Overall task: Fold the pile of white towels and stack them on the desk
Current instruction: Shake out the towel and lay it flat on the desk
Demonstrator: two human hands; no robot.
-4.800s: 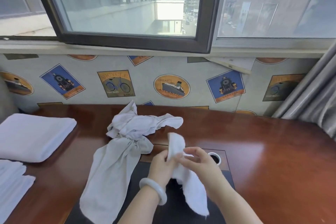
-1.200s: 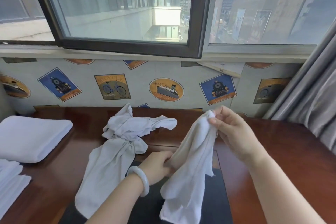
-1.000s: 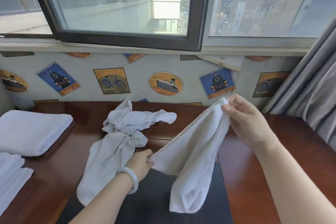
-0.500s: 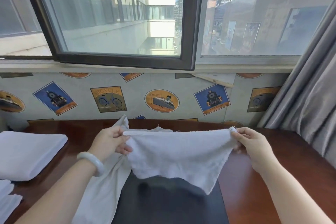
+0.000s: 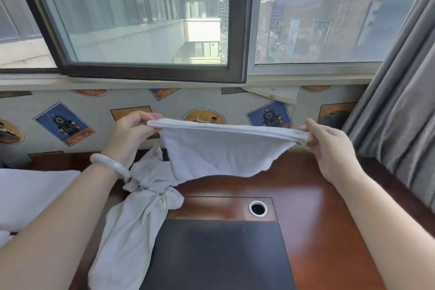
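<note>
Two hands were up over the tabletop, and between them hung one white towel, held clear of the wood. The left hand pinched one top corner between thumb and curled fingers; the right hand pinched the other corner the same way. The top edge ran nearly level and taut from hand to hand, and the lower edge sagged unevenly above the tabletop. One pale bracelet sat on the left wrist.

Below the left hand a crumpled heap of white cloth lay on the tabletop, cinched at the middle, its long tail running toward the near edge beside one dark inset pad. Whether the heap was one towel or more could not be told. At the far left lay one folded white towel, with a second sliver of white just below it at the frame edge. One round ringed hole sat in the tabletop just behind the pad. One grey curtain hung at the right.
</note>
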